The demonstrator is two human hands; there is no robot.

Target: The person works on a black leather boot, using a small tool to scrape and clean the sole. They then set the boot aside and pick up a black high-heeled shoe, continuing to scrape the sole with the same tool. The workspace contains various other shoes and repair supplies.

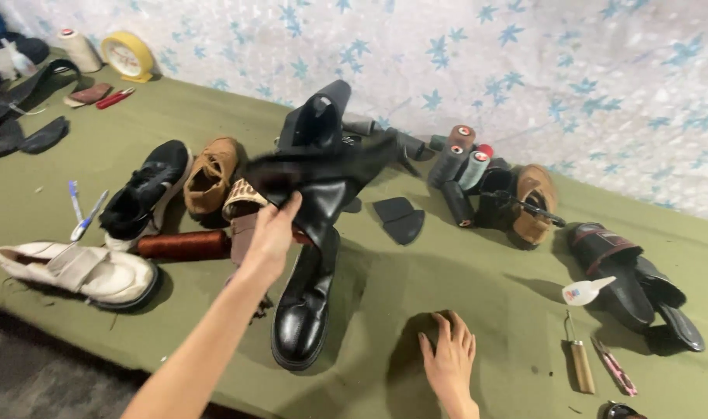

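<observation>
Both forearms are bare with no sleeves showing, and the left hand and right hand carry no gloves, rings or watch.

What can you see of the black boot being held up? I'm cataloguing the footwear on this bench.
The black boot looks like glossy smooth leather, blurred by motion. The left hand grips it near its opening, holding it raised and tilted above the green cloth-covered table. Its shaft droops down toward a second black boot lying on the cloth below. The right hand rests flat on the cloth, apart from it.
</observation>
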